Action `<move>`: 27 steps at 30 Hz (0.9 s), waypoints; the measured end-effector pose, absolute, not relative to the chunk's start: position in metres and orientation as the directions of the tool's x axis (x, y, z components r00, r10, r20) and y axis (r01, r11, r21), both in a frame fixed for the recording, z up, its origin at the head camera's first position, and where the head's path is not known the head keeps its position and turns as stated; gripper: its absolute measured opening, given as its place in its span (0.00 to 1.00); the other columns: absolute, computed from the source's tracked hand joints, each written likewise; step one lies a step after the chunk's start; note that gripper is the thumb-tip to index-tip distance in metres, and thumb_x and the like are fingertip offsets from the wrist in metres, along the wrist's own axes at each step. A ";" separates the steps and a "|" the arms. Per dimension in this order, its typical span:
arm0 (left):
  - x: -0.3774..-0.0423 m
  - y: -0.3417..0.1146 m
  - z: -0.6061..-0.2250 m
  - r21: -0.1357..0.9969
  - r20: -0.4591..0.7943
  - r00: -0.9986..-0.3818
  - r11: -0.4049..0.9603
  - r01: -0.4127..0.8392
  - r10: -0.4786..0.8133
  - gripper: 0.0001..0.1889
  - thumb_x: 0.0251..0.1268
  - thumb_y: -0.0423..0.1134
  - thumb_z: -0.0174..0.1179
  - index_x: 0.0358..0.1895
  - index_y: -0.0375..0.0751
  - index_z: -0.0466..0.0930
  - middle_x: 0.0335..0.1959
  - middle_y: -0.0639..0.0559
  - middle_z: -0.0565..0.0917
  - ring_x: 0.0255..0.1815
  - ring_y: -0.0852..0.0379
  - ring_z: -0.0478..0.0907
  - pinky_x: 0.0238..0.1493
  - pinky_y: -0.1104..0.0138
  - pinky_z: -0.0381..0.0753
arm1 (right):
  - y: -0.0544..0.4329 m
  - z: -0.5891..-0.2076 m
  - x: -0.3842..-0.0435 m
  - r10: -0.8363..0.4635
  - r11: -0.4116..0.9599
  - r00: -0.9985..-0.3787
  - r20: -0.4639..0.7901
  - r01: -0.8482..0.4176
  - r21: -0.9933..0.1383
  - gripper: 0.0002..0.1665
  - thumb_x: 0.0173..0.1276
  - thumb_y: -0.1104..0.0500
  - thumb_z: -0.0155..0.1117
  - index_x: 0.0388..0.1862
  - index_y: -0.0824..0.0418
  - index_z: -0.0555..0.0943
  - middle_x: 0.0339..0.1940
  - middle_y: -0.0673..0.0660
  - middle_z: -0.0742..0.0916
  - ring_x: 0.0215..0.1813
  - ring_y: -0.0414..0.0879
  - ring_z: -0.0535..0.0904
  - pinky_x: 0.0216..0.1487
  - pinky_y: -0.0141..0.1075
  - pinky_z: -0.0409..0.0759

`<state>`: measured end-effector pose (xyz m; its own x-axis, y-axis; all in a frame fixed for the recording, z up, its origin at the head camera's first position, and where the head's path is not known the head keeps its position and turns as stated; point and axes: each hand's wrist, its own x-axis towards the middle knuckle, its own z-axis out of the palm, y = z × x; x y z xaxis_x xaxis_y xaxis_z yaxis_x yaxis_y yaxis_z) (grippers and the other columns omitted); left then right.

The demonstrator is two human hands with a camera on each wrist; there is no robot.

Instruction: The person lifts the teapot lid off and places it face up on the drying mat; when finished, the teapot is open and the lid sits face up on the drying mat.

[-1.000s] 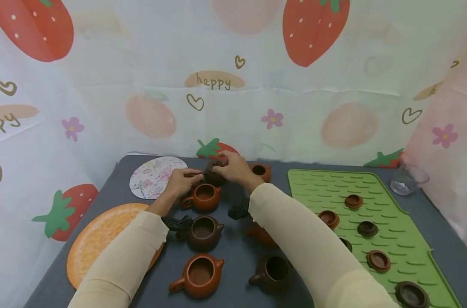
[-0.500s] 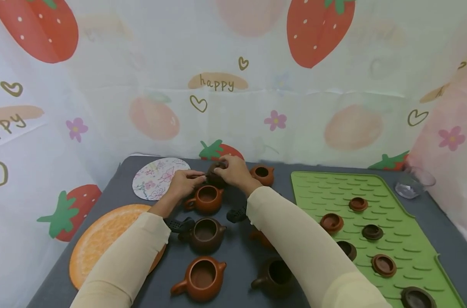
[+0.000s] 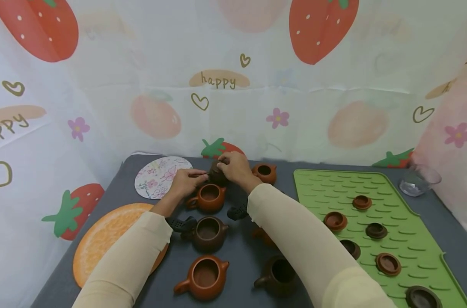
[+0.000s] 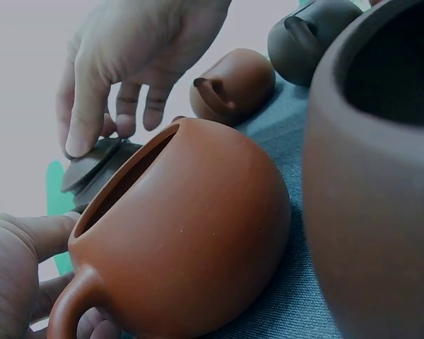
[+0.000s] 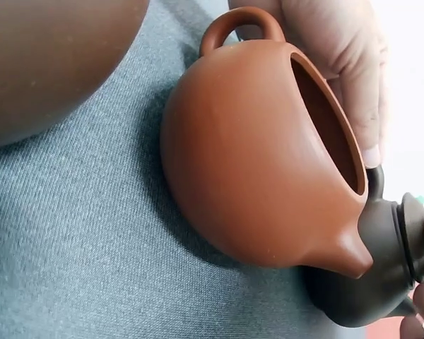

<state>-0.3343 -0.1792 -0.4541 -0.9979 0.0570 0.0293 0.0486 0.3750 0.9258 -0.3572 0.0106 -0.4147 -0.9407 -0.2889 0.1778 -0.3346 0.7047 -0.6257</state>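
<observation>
At the back of the table, a dark brown teapot [image 3: 217, 176] has both hands at it. My left hand [image 3: 183, 185] pinches its handle between thumb and fingers. From above, my right hand [image 3: 239, 172] grips its dark lid [image 5: 413, 229], which sits at the teapot's mouth; the lid appears slightly tilted in the left wrist view, and whether it is fully seated I cannot tell. Directly in front stands a lidless orange-brown teapot [image 3: 210, 198], which partly hides the dark one in both wrist views.
More lidless teapots stand nearby: a brown one [image 3: 208, 233], a reddish one [image 3: 206, 278], a dark one [image 3: 278, 276] and an orange one [image 3: 265, 172]. Several lids lie on the green mat [image 3: 314, 188]. A glass cup [image 3: 418, 182], an orange-slice placemat [image 3: 110, 235] and a floral mat [image 3: 160, 177] flank them.
The head view has shifted slightly. Both hands stay at the dark teapot, the right on its lid and the left at its handle, with only small finger movement.
</observation>
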 end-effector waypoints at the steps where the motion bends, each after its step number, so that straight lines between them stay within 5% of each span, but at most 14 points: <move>1: -0.334 -0.179 -0.454 0.928 0.031 -0.998 0.370 0.051 0.058 0.13 0.65 0.37 0.64 0.48 0.32 0.85 0.44 0.41 0.84 0.39 0.53 0.81 0.37 0.67 0.79 | 0.011 -0.415 -0.357 -0.288 0.699 -0.940 0.184 -0.338 -0.631 0.14 0.73 0.55 0.60 0.52 0.58 0.83 0.49 0.56 0.82 0.48 0.50 0.78 0.47 0.42 0.77; 12: -0.335 -0.179 -0.454 0.923 0.014 -0.998 0.382 0.040 0.069 0.14 0.66 0.38 0.63 0.50 0.33 0.85 0.43 0.41 0.84 0.39 0.51 0.81 0.37 0.65 0.79 | 0.016 -0.414 -0.354 -0.218 0.650 -0.952 0.215 -0.306 -0.696 0.11 0.72 0.53 0.60 0.42 0.60 0.83 0.39 0.54 0.84 0.39 0.47 0.80 0.40 0.39 0.79; 19: -0.335 -0.177 -0.452 0.931 -0.003 -0.999 0.364 0.016 0.052 0.14 0.66 0.37 0.64 0.50 0.33 0.85 0.42 0.41 0.85 0.36 0.55 0.80 0.32 0.69 0.77 | 0.018 -0.418 -0.357 -0.086 0.456 -0.987 0.133 -0.158 -0.876 0.08 0.63 0.56 0.63 0.30 0.59 0.80 0.24 0.55 0.83 0.27 0.49 0.79 0.27 0.38 0.75; 23: -0.335 -0.177 -0.453 0.936 -0.013 -0.999 0.353 0.004 0.045 0.14 0.65 0.36 0.64 0.50 0.32 0.85 0.42 0.41 0.85 0.35 0.56 0.81 0.32 0.70 0.77 | 0.017 -0.418 -0.356 -0.079 0.272 -0.994 0.073 -0.092 -0.958 0.08 0.64 0.60 0.61 0.41 0.61 0.78 0.25 0.59 0.84 0.29 0.52 0.81 0.30 0.40 0.78; 27: -0.334 -0.178 -0.453 0.937 -0.023 -0.999 0.349 -0.007 0.043 0.14 0.65 0.35 0.64 0.50 0.32 0.85 0.41 0.41 0.85 0.36 0.56 0.81 0.32 0.70 0.77 | 0.015 -0.416 -0.355 -0.143 0.152 -0.987 0.069 -0.090 -0.984 0.22 0.68 0.65 0.55 0.61 0.54 0.76 0.29 0.64 0.82 0.32 0.55 0.79 0.36 0.44 0.80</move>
